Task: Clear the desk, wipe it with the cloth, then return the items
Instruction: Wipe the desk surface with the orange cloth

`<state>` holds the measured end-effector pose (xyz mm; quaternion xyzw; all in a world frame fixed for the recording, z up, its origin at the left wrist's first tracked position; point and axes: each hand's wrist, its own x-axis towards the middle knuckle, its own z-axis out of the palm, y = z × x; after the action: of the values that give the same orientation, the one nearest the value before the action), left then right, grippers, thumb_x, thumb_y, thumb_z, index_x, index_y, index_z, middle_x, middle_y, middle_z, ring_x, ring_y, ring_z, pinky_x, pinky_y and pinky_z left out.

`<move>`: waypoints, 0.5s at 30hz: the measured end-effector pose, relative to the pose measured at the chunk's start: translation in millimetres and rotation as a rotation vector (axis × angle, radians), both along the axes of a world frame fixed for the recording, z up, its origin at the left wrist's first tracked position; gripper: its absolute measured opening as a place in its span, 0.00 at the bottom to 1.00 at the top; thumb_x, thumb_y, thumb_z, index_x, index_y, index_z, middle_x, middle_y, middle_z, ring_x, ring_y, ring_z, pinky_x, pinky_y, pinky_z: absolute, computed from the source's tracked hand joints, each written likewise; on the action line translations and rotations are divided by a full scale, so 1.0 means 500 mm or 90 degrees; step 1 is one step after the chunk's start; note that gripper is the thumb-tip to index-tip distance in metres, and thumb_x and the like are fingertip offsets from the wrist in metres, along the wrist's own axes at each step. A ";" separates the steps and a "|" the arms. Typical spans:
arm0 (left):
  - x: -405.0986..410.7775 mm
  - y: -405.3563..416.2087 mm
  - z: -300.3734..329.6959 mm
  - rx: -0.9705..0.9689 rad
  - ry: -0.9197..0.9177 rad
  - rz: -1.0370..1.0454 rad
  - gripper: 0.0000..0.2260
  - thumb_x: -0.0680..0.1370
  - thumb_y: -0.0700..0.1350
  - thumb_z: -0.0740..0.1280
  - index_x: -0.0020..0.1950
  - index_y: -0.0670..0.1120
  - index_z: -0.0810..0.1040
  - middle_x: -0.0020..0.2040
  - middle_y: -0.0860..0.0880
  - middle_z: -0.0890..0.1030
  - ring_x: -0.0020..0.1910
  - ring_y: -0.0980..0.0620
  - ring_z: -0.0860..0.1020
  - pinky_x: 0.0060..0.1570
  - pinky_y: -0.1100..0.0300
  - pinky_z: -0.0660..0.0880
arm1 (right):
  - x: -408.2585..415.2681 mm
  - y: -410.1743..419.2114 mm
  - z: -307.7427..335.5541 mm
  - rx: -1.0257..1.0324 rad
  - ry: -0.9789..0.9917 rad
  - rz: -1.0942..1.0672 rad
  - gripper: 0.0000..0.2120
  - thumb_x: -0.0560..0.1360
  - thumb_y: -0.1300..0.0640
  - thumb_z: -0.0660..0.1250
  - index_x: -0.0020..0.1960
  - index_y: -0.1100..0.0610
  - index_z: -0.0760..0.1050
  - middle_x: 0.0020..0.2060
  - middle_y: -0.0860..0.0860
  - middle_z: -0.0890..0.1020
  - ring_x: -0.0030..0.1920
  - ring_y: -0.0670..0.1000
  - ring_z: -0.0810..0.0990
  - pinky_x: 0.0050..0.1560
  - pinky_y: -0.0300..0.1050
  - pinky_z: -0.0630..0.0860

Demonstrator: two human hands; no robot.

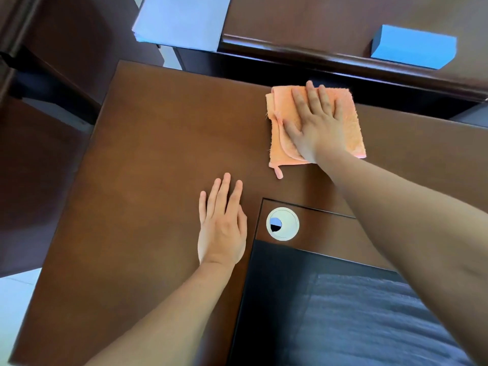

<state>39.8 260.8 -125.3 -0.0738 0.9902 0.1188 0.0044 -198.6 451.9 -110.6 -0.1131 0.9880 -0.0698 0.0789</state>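
Orange terry cloth (351, 128) at 1 o'clock on brown wooden desk (158, 154), right hand (317, 122) fingers flat pressing it; left hand (221, 223) open, flat. Desk cleared; wiping underway; items' return pending.

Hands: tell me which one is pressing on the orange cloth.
The right hand, flat with straight fingers on the orange cloth near the desk's far edge. The left hand rests flat on the bare desk, apart from the cloth.
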 end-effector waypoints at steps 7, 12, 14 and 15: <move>0.000 0.002 0.000 0.017 0.014 -0.005 0.25 0.87 0.50 0.40 0.83 0.51 0.61 0.85 0.49 0.59 0.84 0.48 0.56 0.82 0.41 0.55 | 0.056 -0.002 0.001 0.010 0.008 -0.020 0.37 0.82 0.29 0.37 0.87 0.44 0.42 0.87 0.50 0.44 0.86 0.56 0.42 0.84 0.64 0.43; 0.003 0.000 0.000 0.028 0.022 -0.007 0.24 0.86 0.47 0.47 0.83 0.50 0.62 0.85 0.48 0.59 0.84 0.47 0.56 0.82 0.41 0.55 | 0.160 0.000 -0.005 0.017 0.007 -0.025 0.37 0.83 0.29 0.38 0.87 0.45 0.43 0.87 0.50 0.44 0.86 0.56 0.42 0.84 0.64 0.43; 0.005 0.000 0.001 0.036 0.031 -0.007 0.24 0.86 0.47 0.49 0.83 0.50 0.62 0.85 0.48 0.59 0.84 0.47 0.57 0.82 0.41 0.54 | 0.210 0.001 -0.008 0.010 0.010 -0.029 0.37 0.83 0.29 0.38 0.87 0.45 0.43 0.87 0.50 0.44 0.86 0.56 0.42 0.84 0.63 0.42; 0.006 0.001 0.002 0.039 0.034 -0.008 0.23 0.86 0.47 0.50 0.83 0.50 0.62 0.85 0.48 0.59 0.84 0.47 0.57 0.82 0.41 0.54 | 0.237 0.002 -0.009 0.004 0.012 -0.032 0.37 0.83 0.30 0.38 0.87 0.45 0.43 0.87 0.50 0.44 0.86 0.56 0.43 0.84 0.64 0.43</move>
<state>42.6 261.2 -124.3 -0.0642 0.9862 0.1512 -0.0194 -80.0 452.9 -115.0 -0.0887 0.9914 -0.0674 0.0683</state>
